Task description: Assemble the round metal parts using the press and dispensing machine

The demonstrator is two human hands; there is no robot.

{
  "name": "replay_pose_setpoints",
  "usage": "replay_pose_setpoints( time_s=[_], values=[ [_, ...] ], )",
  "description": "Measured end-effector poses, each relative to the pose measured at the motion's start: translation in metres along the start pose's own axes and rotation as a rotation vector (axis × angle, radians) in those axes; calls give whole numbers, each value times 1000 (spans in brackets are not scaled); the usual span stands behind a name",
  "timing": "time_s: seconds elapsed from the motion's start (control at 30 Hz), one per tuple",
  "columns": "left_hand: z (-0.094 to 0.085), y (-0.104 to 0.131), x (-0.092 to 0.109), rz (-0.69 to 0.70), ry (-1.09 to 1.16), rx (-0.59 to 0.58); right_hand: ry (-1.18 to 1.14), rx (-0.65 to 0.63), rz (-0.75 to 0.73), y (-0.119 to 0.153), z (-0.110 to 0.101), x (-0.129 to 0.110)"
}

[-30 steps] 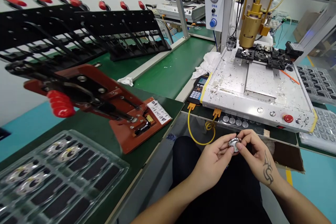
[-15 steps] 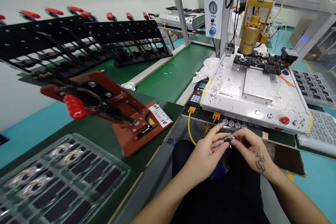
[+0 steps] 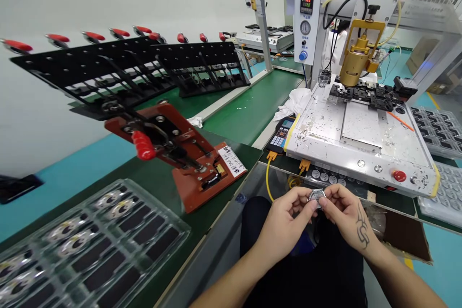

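Note:
Between my two hands, above my lap, is a small round silvery watch case [image 3: 316, 194]. My left hand [image 3: 290, 216] pinches its left edge between thumb and fingers. On the opposite edge, my right hand [image 3: 342, 209] grips it the same way; a dark tattoo shows on the back of that hand. The case's flat face is tilted up toward me, its fine details too small to make out. Beyond my hands stands the white dispensing machine [image 3: 357, 149], with a gold cylinder head [image 3: 353, 65] above black fixtures [image 3: 373, 94].
A red-brown clamp fixture [image 3: 195, 192] with a red handle stands on the left bench. Nearer lies a clear tray [image 3: 159, 197] with silvery ring-shaped parts. Black racks [image 3: 119, 72] stand behind. A keypad controller [image 3: 279, 137], white cloth [image 3: 294, 103] and more trays [image 3: 442, 130] surround the machine.
The watch case has turned from edge-on so its flat face shows. My left fingers, spread before, have curled in around it. The view has shifted left and up.

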State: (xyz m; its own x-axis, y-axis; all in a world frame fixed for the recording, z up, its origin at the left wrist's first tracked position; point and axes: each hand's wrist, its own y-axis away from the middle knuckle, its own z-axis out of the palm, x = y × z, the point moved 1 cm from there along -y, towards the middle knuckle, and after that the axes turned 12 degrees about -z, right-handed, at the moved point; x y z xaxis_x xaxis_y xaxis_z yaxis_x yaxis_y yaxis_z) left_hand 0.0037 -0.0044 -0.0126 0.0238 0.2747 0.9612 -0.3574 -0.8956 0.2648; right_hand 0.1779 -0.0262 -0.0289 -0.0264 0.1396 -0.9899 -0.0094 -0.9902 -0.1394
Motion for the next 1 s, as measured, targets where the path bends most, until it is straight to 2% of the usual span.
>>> replay_pose_setpoints(
  time_s=[0.13, 0.3, 0.37, 0.43, 0.5, 0.57, 0.63, 0.67, 0.7, 0.77, 0.87, 0.93, 1.0],
  values=[
    [-2, -1, 2, 12, -57, 30, 133, -83, -97, -3, -6, -2],
    [-4, -5, -7, 54, -154, 113, 540, -404, -485, -14, -19, -9],
    [-8, -1, -2, 92, -236, 138, 650, -498, -603, -18, -20, -13],
    [-19, 9, 13, 147, -363, 102, 694, -507, -677, -24, -20, -15],
    [-38, 21, 39, 234, -501, 115, 702, -468, -717, -30, -19, -15],
    [-67, 34, 71, 394, -606, 289, 689, -406, -729, -38, -19, -14],
    [-101, 43, 100, 644, -681, 542, 665, -367, -731, -47, -18, -14],
    [-118, 44, 111, 764, -723, 631, 649, -355, -735, -50, -16, -14],
    [-134, 43, 119, 852, -777, 686, 630, -349, -742, -53, -14, -16],
    [-158, 37, 125, 905, -936, 688, 585, -343, -759, -57, -9, -19],
    [-171, 27, 127, 866, -1106, 622, 499, -368, -762, -62, 5, -22],
    [-168, 26, 139, 866, -1040, 671, 445, -404, -746, -67, 17, -22],
    [-167, 27, 162, 859, -848, 767, 414, -440, -726, -75, 33, -22]
  ],
)
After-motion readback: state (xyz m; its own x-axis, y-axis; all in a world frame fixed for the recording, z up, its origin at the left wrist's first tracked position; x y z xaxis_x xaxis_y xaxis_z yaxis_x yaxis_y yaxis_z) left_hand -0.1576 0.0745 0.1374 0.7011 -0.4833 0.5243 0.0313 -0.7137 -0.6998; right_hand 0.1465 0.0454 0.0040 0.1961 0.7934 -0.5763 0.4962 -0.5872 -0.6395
